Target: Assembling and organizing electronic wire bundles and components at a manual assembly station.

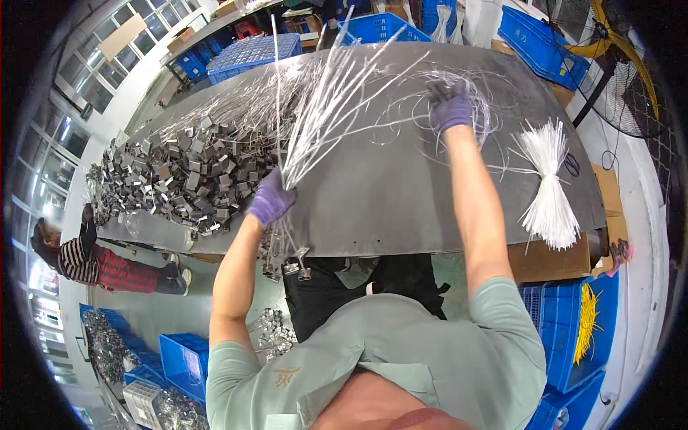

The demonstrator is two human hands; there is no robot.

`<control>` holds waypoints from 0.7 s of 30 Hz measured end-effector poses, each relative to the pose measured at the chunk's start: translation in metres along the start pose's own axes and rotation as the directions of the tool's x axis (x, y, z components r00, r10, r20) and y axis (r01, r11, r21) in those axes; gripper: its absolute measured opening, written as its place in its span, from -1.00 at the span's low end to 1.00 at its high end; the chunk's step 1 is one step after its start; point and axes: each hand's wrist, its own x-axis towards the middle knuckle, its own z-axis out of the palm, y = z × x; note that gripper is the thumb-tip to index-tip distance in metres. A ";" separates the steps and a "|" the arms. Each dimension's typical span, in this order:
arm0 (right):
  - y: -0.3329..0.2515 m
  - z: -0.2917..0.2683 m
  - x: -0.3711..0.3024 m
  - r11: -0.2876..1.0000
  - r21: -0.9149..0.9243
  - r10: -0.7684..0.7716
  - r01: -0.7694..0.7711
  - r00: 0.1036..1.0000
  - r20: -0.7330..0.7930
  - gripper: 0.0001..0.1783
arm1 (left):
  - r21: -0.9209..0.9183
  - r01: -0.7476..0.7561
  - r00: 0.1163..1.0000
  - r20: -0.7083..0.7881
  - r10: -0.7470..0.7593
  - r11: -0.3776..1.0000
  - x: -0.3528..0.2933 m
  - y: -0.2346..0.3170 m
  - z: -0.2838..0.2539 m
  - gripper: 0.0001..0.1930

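My left hand (272,198), in a purple glove, is closed round a bundle of long whitish wires (315,122) that fan out upward and away over the table. Below that fist the strands hang past the near table edge, with small metal pieces (304,265) at their ends. My right hand (450,107), also gloved in purple with dark fingertips, curls into a loose tangle of thin clear strands (487,118) at the far right. Its fingertips are partly hidden. To the right lies a sheaf of white strands (550,183), gathered at its middle.
A heap of small dark metal blocks (193,172) with wires covers the table's left side. Blue crates (254,56) stand beyond the far edge, others (573,330) at lower right. A yellow-bladed fan (609,43) is at far right. Another person (93,258) stands at left.
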 end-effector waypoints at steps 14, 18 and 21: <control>0.061 0.032 -0.086 0.676 -0.735 0.414 -0.040 0.847 0.334 -0.32 | -0.280 -0.146 0.980 -0.171 0.101 0.949 -0.009 0.016 -0.042 -0.54; 0.058 0.145 -0.166 0.809 -0.538 0.248 0.236 0.693 0.677 -0.28 | -0.356 -0.165 0.981 -0.157 0.115 0.920 -0.006 0.048 -0.038 -0.54; 0.032 0.197 -0.166 0.689 -0.371 0.014 0.623 0.500 0.866 -0.30 | -0.339 -0.225 0.973 -0.126 0.193 0.914 -0.008 0.083 -0.038 -0.52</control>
